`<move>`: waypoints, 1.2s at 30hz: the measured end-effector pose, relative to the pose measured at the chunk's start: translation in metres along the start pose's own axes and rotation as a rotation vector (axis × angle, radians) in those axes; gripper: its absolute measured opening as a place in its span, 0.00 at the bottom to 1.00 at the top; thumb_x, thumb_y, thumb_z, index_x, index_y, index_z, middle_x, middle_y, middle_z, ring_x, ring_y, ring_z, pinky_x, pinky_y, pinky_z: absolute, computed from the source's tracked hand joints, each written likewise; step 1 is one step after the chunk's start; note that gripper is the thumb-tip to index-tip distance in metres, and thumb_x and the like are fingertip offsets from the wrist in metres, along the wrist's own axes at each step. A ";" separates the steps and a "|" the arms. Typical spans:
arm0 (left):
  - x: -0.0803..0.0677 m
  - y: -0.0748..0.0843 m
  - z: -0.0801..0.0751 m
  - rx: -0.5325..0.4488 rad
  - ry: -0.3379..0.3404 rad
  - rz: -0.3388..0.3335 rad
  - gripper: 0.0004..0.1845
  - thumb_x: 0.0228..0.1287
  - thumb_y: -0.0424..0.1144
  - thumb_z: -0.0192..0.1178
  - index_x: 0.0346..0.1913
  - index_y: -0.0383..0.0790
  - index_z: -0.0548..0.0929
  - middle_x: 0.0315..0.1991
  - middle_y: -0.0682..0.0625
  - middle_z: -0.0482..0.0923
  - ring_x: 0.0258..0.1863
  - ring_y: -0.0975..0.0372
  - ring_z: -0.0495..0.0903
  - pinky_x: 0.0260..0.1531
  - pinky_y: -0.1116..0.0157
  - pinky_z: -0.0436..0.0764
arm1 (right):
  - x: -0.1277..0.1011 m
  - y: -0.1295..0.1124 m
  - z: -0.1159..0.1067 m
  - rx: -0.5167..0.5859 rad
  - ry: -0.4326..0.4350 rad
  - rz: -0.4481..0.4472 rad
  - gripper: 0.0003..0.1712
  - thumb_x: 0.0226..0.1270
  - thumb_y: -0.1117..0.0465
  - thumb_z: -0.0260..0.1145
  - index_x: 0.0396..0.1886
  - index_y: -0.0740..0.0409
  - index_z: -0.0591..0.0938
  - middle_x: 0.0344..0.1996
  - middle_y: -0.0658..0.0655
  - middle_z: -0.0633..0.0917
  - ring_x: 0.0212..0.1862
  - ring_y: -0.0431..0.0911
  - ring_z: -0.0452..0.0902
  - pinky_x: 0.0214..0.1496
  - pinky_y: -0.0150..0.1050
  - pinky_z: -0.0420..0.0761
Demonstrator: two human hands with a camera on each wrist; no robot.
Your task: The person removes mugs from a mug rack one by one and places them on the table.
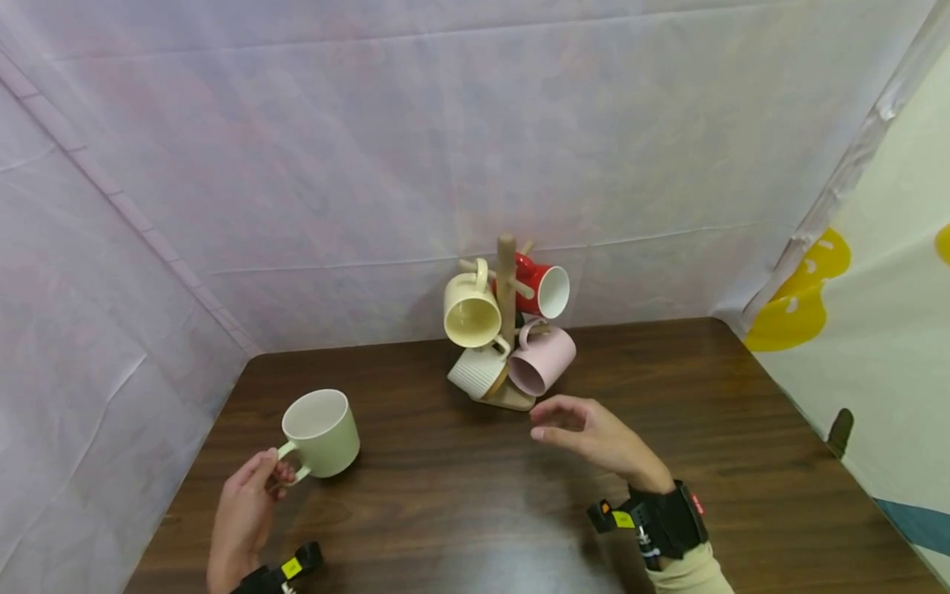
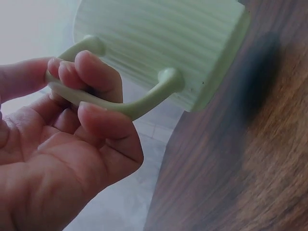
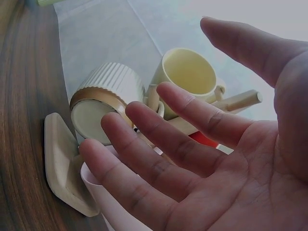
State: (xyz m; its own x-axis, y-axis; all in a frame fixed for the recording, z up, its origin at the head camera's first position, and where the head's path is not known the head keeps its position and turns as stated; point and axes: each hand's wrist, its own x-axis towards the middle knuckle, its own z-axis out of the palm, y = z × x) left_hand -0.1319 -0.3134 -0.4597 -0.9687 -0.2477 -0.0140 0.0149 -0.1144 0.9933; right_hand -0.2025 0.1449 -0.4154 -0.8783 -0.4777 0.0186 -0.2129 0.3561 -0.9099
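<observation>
My left hand [image 1: 248,503] grips the handle of a light green mug [image 1: 326,437], upright at the table's left side. In the left wrist view the fingers curl round the green mug's handle [image 2: 149,101], and the ribbed mug hangs over the wood with a shadow beneath. My right hand [image 1: 594,433] holds nothing; its fingers are extended and loosely bent, close in front of a wooden mug tree [image 1: 506,289]. On the tree hang a cream mug [image 1: 472,312], a red mug [image 1: 547,289], a pink mug [image 1: 545,360] and a white ribbed mug [image 1: 475,371].
The dark wooden table [image 1: 445,495] runs back to a pale cloth wall [image 1: 371,165]. The mug tree's base [image 3: 60,163] stands near the back edge. At the right hangs a white cloth with yellow shapes [image 1: 794,309].
</observation>
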 end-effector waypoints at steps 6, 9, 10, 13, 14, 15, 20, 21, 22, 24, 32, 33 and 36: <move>-0.001 -0.002 -0.003 0.014 0.022 0.010 0.19 0.79 0.43 0.46 0.28 0.41 0.76 0.28 0.56 0.73 0.32 0.66 0.74 0.31 0.67 0.67 | 0.001 0.001 0.002 0.005 -0.003 -0.004 0.18 0.66 0.50 0.70 0.52 0.50 0.82 0.49 0.54 0.85 0.51 0.48 0.80 0.51 0.39 0.79; -0.002 -0.002 -0.004 0.026 0.043 0.001 0.19 0.79 0.44 0.46 0.27 0.41 0.76 0.27 0.56 0.73 0.31 0.67 0.73 0.31 0.67 0.67 | 0.002 0.001 0.003 0.010 -0.008 0.002 0.18 0.66 0.49 0.69 0.52 0.50 0.82 0.49 0.56 0.85 0.51 0.48 0.80 0.52 0.40 0.79; -0.002 -0.003 -0.004 0.028 0.049 -0.002 0.20 0.79 0.44 0.46 0.27 0.41 0.75 0.27 0.56 0.73 0.31 0.67 0.73 0.31 0.67 0.66 | 0.002 0.001 0.003 0.010 -0.009 0.003 0.18 0.65 0.49 0.69 0.51 0.50 0.82 0.49 0.55 0.85 0.51 0.48 0.80 0.52 0.39 0.79; -0.002 -0.004 -0.005 0.033 0.054 -0.009 0.20 0.80 0.45 0.45 0.28 0.41 0.75 0.27 0.56 0.73 0.31 0.67 0.73 0.31 0.67 0.66 | 0.002 0.001 0.003 0.011 -0.006 0.000 0.18 0.65 0.49 0.70 0.51 0.50 0.82 0.48 0.54 0.85 0.51 0.48 0.80 0.51 0.38 0.79; -0.002 -0.004 -0.005 0.034 0.059 -0.013 0.20 0.80 0.45 0.45 0.28 0.40 0.75 0.27 0.56 0.72 0.31 0.66 0.73 0.31 0.67 0.66 | 0.002 0.001 0.003 0.011 -0.005 -0.003 0.17 0.65 0.50 0.70 0.51 0.50 0.82 0.47 0.54 0.85 0.50 0.47 0.80 0.51 0.38 0.79; -0.002 -0.004 -0.005 0.036 0.062 -0.017 0.20 0.80 0.45 0.45 0.28 0.40 0.75 0.27 0.56 0.72 0.31 0.66 0.73 0.31 0.67 0.66 | 0.002 0.001 0.004 0.012 -0.004 -0.006 0.17 0.65 0.50 0.70 0.50 0.50 0.82 0.47 0.53 0.85 0.50 0.47 0.81 0.51 0.37 0.79; 0.000 -0.004 -0.006 0.057 0.091 -0.050 0.20 0.80 0.45 0.44 0.29 0.39 0.75 0.28 0.56 0.72 0.32 0.66 0.72 0.32 0.66 0.66 | 0.003 0.003 0.004 0.015 -0.007 -0.019 0.17 0.66 0.50 0.69 0.50 0.51 0.82 0.45 0.51 0.86 0.49 0.46 0.82 0.50 0.36 0.80; 0.000 -0.004 -0.006 0.061 0.093 -0.054 0.20 0.80 0.45 0.44 0.29 0.39 0.75 0.28 0.56 0.72 0.33 0.66 0.72 0.32 0.65 0.65 | 0.003 0.003 0.004 0.015 -0.007 -0.021 0.16 0.66 0.50 0.69 0.50 0.51 0.82 0.45 0.51 0.86 0.49 0.46 0.82 0.50 0.36 0.80; 0.000 -0.004 -0.006 0.063 0.095 -0.056 0.20 0.80 0.45 0.44 0.29 0.39 0.75 0.28 0.56 0.72 0.33 0.66 0.72 0.33 0.65 0.65 | 0.003 0.003 0.004 0.016 -0.007 -0.023 0.16 0.66 0.50 0.69 0.50 0.51 0.82 0.46 0.52 0.86 0.49 0.47 0.82 0.50 0.36 0.80; 0.000 -0.004 -0.007 0.058 0.096 -0.055 0.20 0.80 0.45 0.44 0.29 0.39 0.75 0.28 0.56 0.72 0.33 0.66 0.72 0.33 0.65 0.65 | 0.003 0.003 0.003 0.016 -0.006 -0.026 0.16 0.66 0.51 0.69 0.51 0.51 0.82 0.46 0.53 0.86 0.49 0.47 0.82 0.50 0.36 0.80; -0.001 -0.004 -0.007 0.038 0.098 -0.050 0.20 0.80 0.45 0.44 0.29 0.39 0.75 0.28 0.56 0.72 0.32 0.66 0.73 0.32 0.66 0.66 | 0.003 0.004 0.002 0.019 -0.009 -0.030 0.17 0.67 0.51 0.68 0.52 0.51 0.82 0.48 0.53 0.85 0.51 0.49 0.81 0.51 0.36 0.80; -0.001 -0.003 -0.007 0.039 0.097 -0.050 0.20 0.80 0.45 0.44 0.29 0.39 0.75 0.28 0.56 0.72 0.32 0.66 0.73 0.33 0.66 0.66 | 0.003 0.004 0.002 0.018 -0.008 -0.030 0.17 0.67 0.51 0.68 0.52 0.51 0.82 0.48 0.53 0.85 0.51 0.49 0.81 0.51 0.36 0.80; 0.000 -0.004 -0.007 0.043 0.102 -0.050 0.20 0.80 0.45 0.44 0.30 0.38 0.75 0.28 0.56 0.72 0.33 0.66 0.73 0.33 0.66 0.67 | 0.003 0.005 0.002 0.018 -0.010 -0.028 0.17 0.68 0.51 0.68 0.52 0.52 0.81 0.49 0.53 0.85 0.52 0.49 0.81 0.51 0.37 0.80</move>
State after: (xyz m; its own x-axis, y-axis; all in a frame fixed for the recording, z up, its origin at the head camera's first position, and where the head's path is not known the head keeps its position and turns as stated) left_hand -0.1304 -0.3199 -0.4641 -0.9375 -0.3400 -0.0735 -0.0459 -0.0885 0.9950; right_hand -0.2053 0.1439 -0.4204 -0.8677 -0.4956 0.0398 -0.2296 0.3285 -0.9162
